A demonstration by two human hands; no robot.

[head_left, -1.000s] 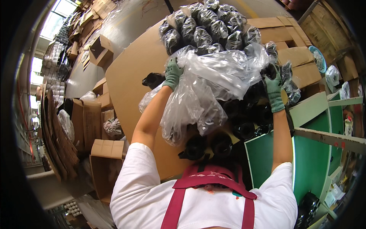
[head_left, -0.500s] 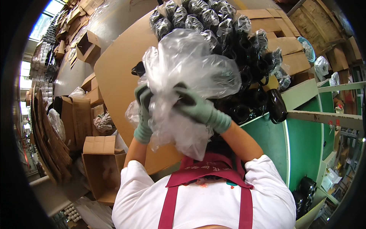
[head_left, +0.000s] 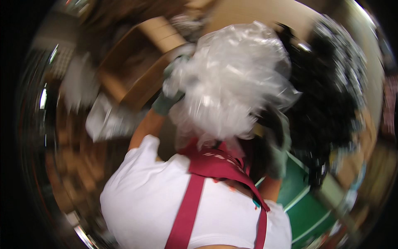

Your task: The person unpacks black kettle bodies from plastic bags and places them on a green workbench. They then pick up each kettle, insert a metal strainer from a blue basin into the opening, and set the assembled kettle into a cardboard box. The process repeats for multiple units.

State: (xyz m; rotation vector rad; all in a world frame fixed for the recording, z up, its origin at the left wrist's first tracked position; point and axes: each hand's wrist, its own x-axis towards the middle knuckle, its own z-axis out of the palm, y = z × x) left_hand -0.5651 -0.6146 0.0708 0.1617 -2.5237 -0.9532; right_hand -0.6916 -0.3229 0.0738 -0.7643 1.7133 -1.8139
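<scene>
A big, loose bundle of clear plastic bags is in front of my chest. My left hand, in a grey-green knitted glove, is closed on the bundle's left side, some of its fingers hidden by the plastic. At the lower right of the bundle is my right hand, gloved alike with a dark palm side. Motion smears its fingers, so their grip cannot be made out. To the right stands a mass of glossy black vessels, many wrapped in clear plastic along the far side.
An open cardboard box lies to the left, close to my left hand. Below it is a pale plastic sheet or bag. A green surface with pale edges is at the lower right. Brown board covers the far side.
My view and body have swung left, toward the cardboard box. The bundle has come along with me. My hands, close together before, are now farther apart on its two sides.
</scene>
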